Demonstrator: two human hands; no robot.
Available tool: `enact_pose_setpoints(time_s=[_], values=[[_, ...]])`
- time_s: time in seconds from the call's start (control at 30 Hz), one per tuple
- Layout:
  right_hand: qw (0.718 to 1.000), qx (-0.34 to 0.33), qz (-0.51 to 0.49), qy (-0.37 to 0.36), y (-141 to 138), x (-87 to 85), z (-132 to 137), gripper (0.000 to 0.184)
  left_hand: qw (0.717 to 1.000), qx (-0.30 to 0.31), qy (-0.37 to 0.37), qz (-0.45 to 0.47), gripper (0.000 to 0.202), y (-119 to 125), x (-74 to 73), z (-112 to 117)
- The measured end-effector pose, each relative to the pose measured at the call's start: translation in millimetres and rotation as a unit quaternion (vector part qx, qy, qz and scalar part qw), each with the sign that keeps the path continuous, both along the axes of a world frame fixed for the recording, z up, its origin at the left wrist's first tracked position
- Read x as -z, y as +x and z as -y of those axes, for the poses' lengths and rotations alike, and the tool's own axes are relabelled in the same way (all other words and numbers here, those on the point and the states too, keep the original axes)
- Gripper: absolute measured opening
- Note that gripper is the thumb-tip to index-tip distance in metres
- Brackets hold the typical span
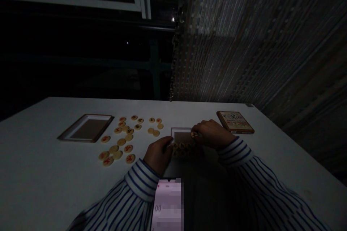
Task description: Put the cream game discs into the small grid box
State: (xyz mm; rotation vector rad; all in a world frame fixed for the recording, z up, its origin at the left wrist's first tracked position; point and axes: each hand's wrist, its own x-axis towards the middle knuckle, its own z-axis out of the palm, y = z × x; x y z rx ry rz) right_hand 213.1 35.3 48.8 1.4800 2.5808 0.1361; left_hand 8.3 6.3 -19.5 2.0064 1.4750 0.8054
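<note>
A round piece [193, 134] is pinched by the right hand [213, 133] at the right edge of the box [182, 137], where rows of discs [181, 146] are set along the near side and bare floor is left beyond. The left edge is touched by the curled left hand [158, 154], its grip too dim to tell. Loose discs [121, 142] are scattered leftward on the smooth table [54, 177], toward a shallow tray [90, 130].

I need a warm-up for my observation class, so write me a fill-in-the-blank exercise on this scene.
1. A piece is pinched in the person's ____ hand, at the partly filled box.
2. Loose pieces lie on the person's ____ side of that box.
3. The sleeves are white with blue ____.

Missing words: right; left; stripes.
</note>
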Motion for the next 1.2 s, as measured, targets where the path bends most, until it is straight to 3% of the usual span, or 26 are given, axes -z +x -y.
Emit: enact_pose_setpoints(time_s=[1.2], values=[[0.999, -0.004, 0.0, -0.038, 1.1, 6.0, -3.9, 0.025, 1.0, 0.005, 0.016, 0.002, 0.032, 0.1, 1.8, -1.7]])
